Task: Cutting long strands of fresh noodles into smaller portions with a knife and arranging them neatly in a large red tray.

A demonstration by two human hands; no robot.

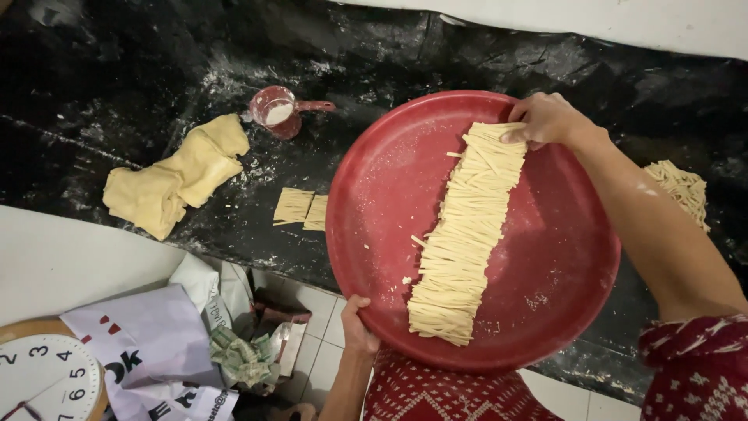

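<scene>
A large round red tray (382,179) lies over the front edge of a black, flour-dusted worktop. On it runs a long row of thin pale dough strips (467,234), from the far side to the near rim. My left hand (357,321) grips the tray's near rim from below. My right hand (545,118) rests on the far end of the row, fingertips touching the strips there. My sleeves are red with a white pattern.
Folded sheets of yellow dough (175,175) lie at the left of the black worktop (117,86). A small red cup of flour (274,111) stands behind two short bundles of cut strips (302,209). More strips (684,189) lie at the right. Below: a wall clock (47,378), paper bags, tiled floor.
</scene>
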